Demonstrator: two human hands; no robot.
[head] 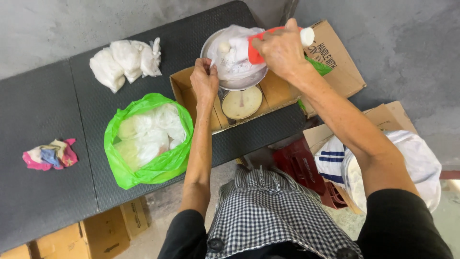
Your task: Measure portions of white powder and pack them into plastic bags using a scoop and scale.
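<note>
Head view, right hand (282,50) gripping red scoop (258,48), green bag (165,165)

Head cam is bright and evenly lit, soft daylight look, source direction I can't pin down. Shadows weak: faint ones under the green bag (147,144) and beside the table (43,192) edge. No hard glare; white plastic bags (125,60) run close to blown out, detail thin there. Focus sharp at centre, slight softness and wide-angle stretch toward the corners. No motion blur I can see.
</note>
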